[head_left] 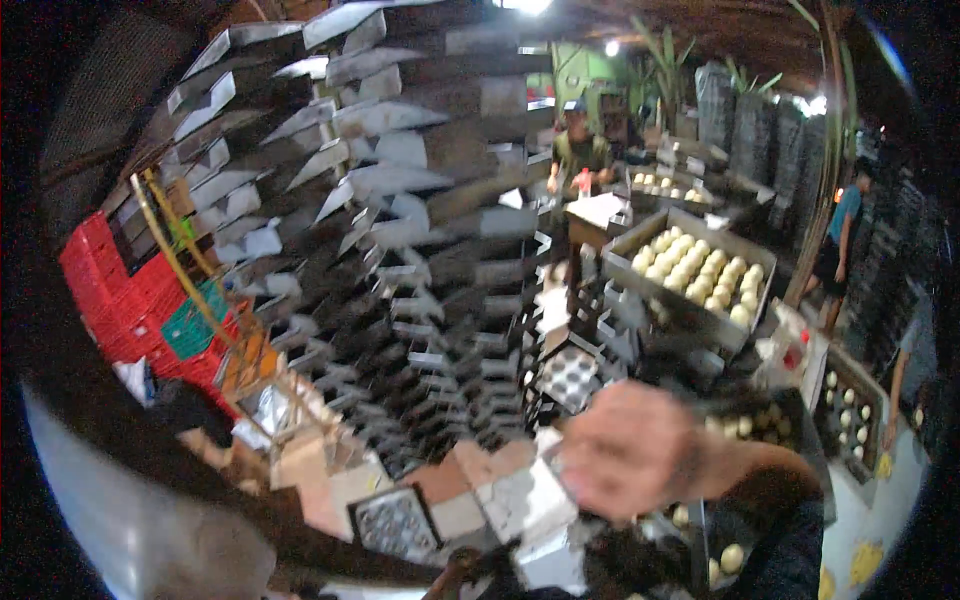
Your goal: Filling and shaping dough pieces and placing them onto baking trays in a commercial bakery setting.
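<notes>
My right hand (630, 450) is raised in front of me at the lower right, its forearm coming from the right. Its fingers look curled but are smeared by motion, so I cannot see whether they hold anything. No left hand can be made out. Nearest to the right hand, partly behind its wrist, are pale round dough balls (768, 420) in a dark tray. More dough balls (732, 558) lie below the forearm. Beyond the hand, a large metal tray (665, 306) holds rows of dough balls (700, 262).
Tall stacks of metal trays (390, 190) fill the left and middle. Red crates (110, 290) and a green crate (195, 320) stand far left. A pan with round shapes (395, 522) lies on the tiled floor. A dough tray (850, 425) lies right. Two people (582, 150) (843, 230) stand farther back.
</notes>
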`<action>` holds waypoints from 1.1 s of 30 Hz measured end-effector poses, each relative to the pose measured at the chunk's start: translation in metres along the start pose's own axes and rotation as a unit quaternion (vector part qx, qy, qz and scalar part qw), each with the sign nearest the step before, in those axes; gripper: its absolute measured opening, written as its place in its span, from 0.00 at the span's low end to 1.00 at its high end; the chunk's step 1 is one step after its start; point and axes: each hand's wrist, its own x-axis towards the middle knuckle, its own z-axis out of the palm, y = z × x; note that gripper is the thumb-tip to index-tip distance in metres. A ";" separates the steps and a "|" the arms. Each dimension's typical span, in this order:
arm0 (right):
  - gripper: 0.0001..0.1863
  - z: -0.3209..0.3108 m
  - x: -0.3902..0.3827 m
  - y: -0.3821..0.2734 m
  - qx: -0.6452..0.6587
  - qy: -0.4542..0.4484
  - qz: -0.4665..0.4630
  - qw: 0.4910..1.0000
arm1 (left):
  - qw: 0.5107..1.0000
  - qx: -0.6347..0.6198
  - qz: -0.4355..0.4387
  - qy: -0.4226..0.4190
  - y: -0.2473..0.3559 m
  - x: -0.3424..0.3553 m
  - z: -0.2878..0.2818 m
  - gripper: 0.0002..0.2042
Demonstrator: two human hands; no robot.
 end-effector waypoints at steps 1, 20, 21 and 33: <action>0.06 0.029 0.018 0.015 0.018 -0.014 -0.032 0.999 | 0.999 0.031 0.029 0.017 0.035 0.044 -0.010 0.19; 0.14 -0.030 0.376 0.441 -0.426 0.263 -0.065 0.863 | 0.445 0.514 0.660 0.318 0.695 0.056 0.171 0.28; 0.13 -0.027 0.396 0.458 -0.409 0.322 -0.066 0.851 | 0.417 0.529 0.675 0.301 0.705 0.055 0.186 0.28; 0.17 -0.009 0.539 0.429 -0.326 0.357 -0.156 0.861 | 0.391 0.568 0.653 0.314 0.719 0.079 0.184 0.26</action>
